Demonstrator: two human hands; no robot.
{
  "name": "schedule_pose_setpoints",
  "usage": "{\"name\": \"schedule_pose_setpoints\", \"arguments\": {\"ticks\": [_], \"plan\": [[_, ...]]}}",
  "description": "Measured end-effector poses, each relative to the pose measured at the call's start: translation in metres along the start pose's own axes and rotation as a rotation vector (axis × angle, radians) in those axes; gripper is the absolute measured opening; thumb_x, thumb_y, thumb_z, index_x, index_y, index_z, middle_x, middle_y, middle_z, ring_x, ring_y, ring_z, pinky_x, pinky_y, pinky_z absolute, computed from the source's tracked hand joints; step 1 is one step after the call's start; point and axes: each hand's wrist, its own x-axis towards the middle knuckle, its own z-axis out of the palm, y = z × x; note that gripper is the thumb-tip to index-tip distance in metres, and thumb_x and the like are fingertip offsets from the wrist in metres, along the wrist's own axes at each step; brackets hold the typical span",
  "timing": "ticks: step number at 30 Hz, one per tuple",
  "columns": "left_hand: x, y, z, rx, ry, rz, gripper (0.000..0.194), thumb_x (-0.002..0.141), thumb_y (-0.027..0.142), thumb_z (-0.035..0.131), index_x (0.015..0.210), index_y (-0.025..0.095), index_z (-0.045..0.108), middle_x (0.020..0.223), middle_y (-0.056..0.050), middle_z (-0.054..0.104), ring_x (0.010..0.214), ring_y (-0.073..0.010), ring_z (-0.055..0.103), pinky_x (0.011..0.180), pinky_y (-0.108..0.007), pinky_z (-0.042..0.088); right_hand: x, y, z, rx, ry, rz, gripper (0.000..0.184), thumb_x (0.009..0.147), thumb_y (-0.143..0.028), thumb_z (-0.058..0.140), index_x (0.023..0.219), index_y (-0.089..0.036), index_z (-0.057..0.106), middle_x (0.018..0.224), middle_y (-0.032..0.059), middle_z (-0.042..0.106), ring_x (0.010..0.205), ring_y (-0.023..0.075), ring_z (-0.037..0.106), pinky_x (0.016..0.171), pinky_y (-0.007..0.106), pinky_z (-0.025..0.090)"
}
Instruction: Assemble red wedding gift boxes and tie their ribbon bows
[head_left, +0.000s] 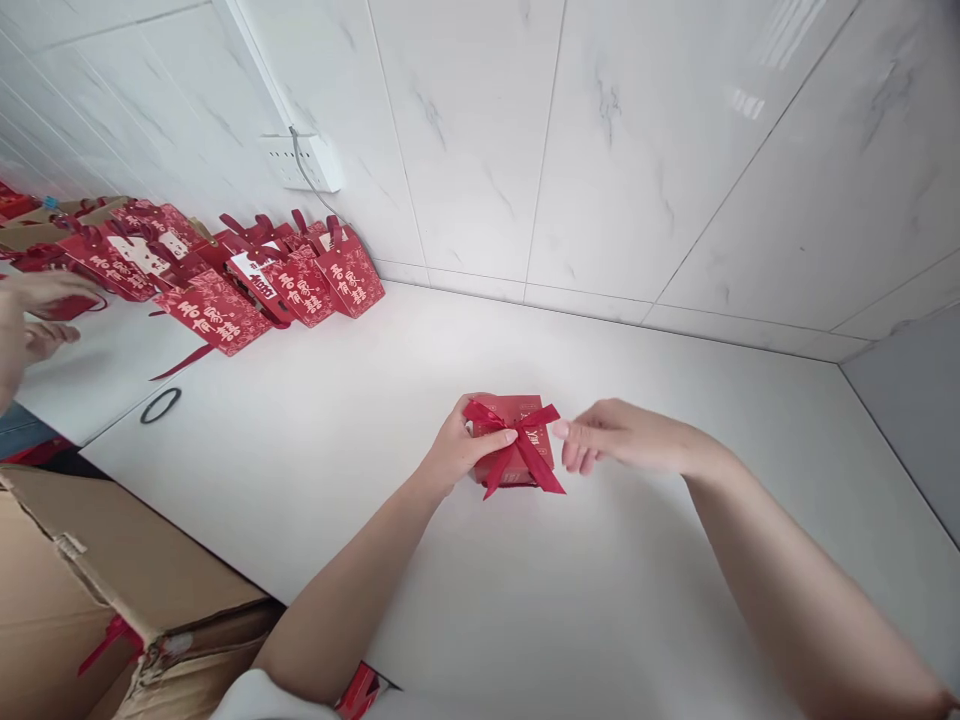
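A small red gift box (541, 462) with gold print lies on the white table, a red ribbon bow (534, 463) tied across its front. My left hand (459, 445) grips the box from the left side, its thumb pressed on the middle of the bow. Just right of the box hovers my right hand (600, 440), fingers curled in and thumb close to the ribbon's right tip. Nothing shows between those fingers, and I cannot tell whether the thumb touches the ribbon.
Several red gift bags (300, 285) with ribbon handles stand at the back left by the wall. A black ring (160, 405) lies on the table's left part. Another person's hands (45, 310) are at the far left. An open cardboard box (135, 560) stands at the lower left.
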Motion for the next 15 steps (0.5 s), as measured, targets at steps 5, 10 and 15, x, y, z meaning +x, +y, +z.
{"name": "schedule_pose_setpoints", "arguments": {"ticks": [5, 10, 15], "plan": [[0.003, -0.002, 0.002, -0.007, -0.001, -0.005, 0.046, 0.072, 0.04, 0.075, 0.108, 0.023, 0.052, 0.111, -0.006, 0.064, 0.103, -0.023, 0.062, 0.084, -0.039, 0.052, -0.007, 0.01, 0.033, 0.156, -0.047, -0.098, 0.044, 0.082, -0.06, 0.056, 0.076, -0.018, 0.07, 0.08, 0.0056, 0.068, 0.078, 0.0214, 0.062, 0.072, 0.032, 0.046], [0.007, -0.003, 0.002, 0.014, 0.02, 0.008, 0.046, 0.07, 0.042, 0.076, 0.105, 0.021, 0.054, 0.111, -0.006, 0.064, 0.103, -0.0232, 0.062, 0.087, -0.039, 0.051, 0.0, 0.022, 0.047, 0.23, 0.018, -0.149, 0.048, 0.077, -0.064, 0.058, 0.078, -0.018, 0.071, 0.076, 0.0044, 0.066, 0.077, 0.0212, 0.058, 0.068, 0.034, 0.045], [0.01, -0.002, 0.002, 0.048, 0.013, 0.008, 0.042, 0.071, 0.038, 0.075, 0.103, 0.022, 0.054, 0.108, -0.005, 0.064, 0.101, -0.0223, 0.062, 0.085, -0.038, 0.051, -0.002, 0.031, 0.048, 0.247, 0.05, -0.193, 0.041, 0.083, -0.058, 0.057, 0.081, -0.019, 0.07, 0.084, 0.0042, 0.068, 0.079, 0.0201, 0.058, 0.07, 0.034, 0.043]]}}
